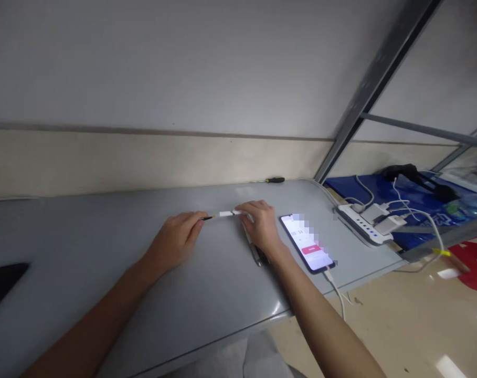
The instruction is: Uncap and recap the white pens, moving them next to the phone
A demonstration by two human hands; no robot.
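Note:
Over the grey tabletop (pixel 151 294), my left hand (pixel 177 235) pinches a thin dark pen-like piece (pixel 209 217) with a yellowish tip that points right. Just across a small gap, my right hand (pixel 261 224) is closed on a white pen barrel (pixel 225 213) with a dark mark on it; its right end is hidden by the fingers. Below the right palm lies a grey pen (pixel 256 254), partly covered by the hand. Something dark beside that pen is mostly hidden by the wrist.
A lit phone (pixel 307 244) on a charging cable lies right of my right hand. Behind it sits a power strip (pixel 364 226) with white chargers. A screwdriver (pixel 275 180) rests by the wall. At left is a black object (pixel 4 283); a metal post (pixel 356 115) rises at right.

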